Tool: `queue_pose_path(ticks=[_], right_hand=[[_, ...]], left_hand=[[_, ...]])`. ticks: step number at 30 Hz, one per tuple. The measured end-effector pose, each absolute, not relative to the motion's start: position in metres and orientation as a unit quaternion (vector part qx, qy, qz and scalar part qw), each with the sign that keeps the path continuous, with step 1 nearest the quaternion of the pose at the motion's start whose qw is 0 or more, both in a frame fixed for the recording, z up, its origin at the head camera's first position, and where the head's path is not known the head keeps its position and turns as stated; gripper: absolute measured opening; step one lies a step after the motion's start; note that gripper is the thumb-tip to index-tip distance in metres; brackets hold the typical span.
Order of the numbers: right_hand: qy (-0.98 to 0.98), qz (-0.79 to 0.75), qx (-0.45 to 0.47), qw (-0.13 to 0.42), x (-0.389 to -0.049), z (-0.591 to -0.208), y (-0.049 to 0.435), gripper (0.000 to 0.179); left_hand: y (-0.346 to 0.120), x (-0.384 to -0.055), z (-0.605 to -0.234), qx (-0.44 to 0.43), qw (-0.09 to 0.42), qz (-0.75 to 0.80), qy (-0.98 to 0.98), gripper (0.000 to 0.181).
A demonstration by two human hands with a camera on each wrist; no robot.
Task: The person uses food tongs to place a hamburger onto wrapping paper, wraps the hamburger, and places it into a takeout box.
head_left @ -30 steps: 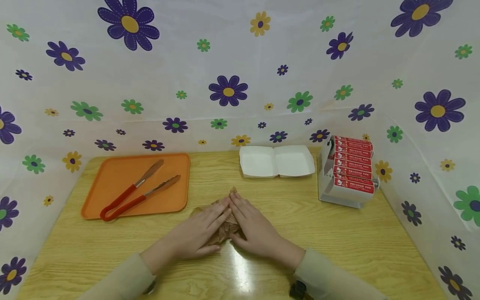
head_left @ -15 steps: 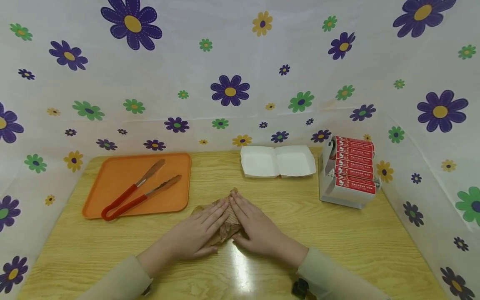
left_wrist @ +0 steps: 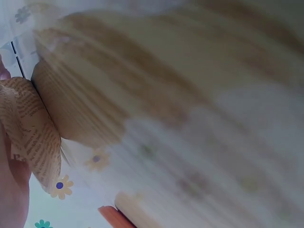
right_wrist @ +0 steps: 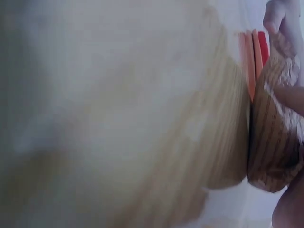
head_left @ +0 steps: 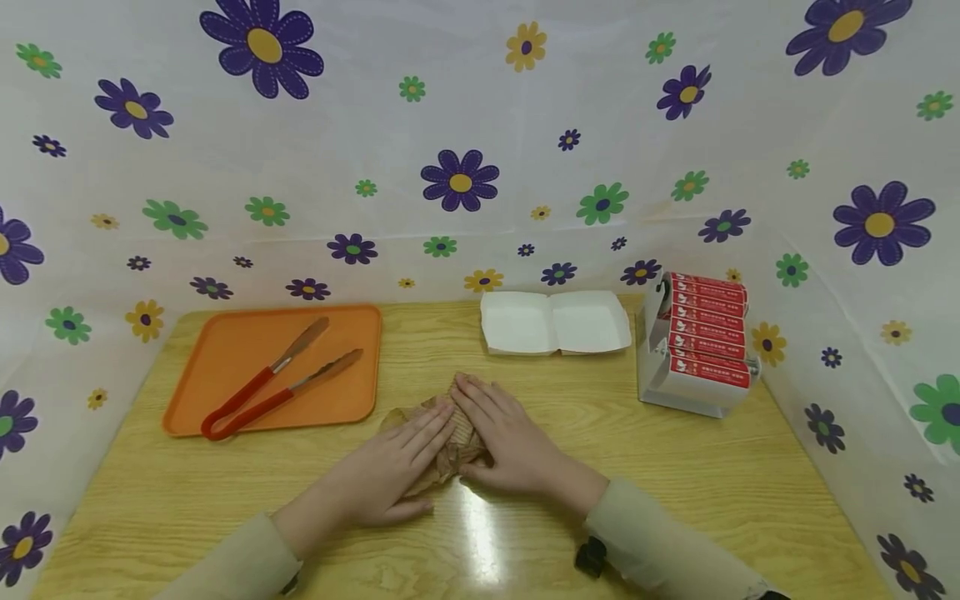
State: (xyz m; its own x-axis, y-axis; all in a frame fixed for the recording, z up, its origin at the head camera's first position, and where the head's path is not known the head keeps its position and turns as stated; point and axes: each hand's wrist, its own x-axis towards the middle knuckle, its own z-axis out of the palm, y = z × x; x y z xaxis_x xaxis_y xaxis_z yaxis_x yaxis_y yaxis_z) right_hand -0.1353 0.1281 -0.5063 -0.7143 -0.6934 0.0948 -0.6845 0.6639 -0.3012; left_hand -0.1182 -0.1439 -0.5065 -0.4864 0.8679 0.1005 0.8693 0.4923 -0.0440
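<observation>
A crumpled brown paper wrapper (head_left: pixel 463 435) with printed lines lies on the wooden table in front of me; what it may contain is hidden. My left hand (head_left: pixel 382 468) rests flat across its left side, fingers straight and thumb spread away over the table. On the other side my right hand (head_left: pixel 504 440) presses down with long straight fingers reaching its far tip, the thumb at its near edge. The printed wrapper (left_wrist: pixel 40 130) shows at the left of the left wrist view. In the right wrist view the wrapper (right_wrist: pixel 268 135) bulges beside the fingers at the right edge.
An orange tray (head_left: pixel 348 400) at back left carries red-handled tongs (head_left: pixel 251 392). An opened white paper box (head_left: pixel 517 323) stands at the back, beside a rack of red-and-white packets (head_left: pixel 705 342). A flowered cloth (head_left: pixel 465 108) closes off the back and sides.
My right hand has shifted slightly left and its fingers now cover the wrapper's far tip. The left hand stays nearly in place, its thumb spread a little wider.
</observation>
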Motion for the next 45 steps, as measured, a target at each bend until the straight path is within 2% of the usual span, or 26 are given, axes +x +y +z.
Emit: queue_pose_path(ticks=[8,20,30,35,40,45], right_hand=[[0.895,-0.156,-0.416,0.035,-0.151,-0.498,0.137,0.11],[0.878,-0.141,-0.456,0.043,-0.173,-0.499,0.144,0.119],[0.87,-0.102,-0.483,0.009,-0.165,-0.491,0.152,0.104],[0.867,-0.103,-0.488,0.014,-0.164,-0.493,0.156,0.103],[0.865,-0.076,-0.496,0.005,-0.165,-0.497,0.157,0.103],[0.864,-0.046,-0.501,-0.015,-0.167,-0.499,0.157,0.105]], left_hand=[[-0.138,-0.117,-0.51,-0.486,0.06,-0.017,-0.872,0.106],[-0.129,-0.116,-0.508,-0.47,0.035,-0.017,-0.882,0.111],[-0.12,-0.109,-0.501,-0.448,0.017,-0.017,-0.893,0.109],[-0.113,-0.107,-0.5,-0.437,0.02,-0.009,-0.899,0.11],[-0.12,-0.11,-0.501,-0.458,0.024,-0.023,-0.888,0.104],[-0.142,-0.121,-0.497,-0.527,0.04,-0.024,-0.848,0.088]])
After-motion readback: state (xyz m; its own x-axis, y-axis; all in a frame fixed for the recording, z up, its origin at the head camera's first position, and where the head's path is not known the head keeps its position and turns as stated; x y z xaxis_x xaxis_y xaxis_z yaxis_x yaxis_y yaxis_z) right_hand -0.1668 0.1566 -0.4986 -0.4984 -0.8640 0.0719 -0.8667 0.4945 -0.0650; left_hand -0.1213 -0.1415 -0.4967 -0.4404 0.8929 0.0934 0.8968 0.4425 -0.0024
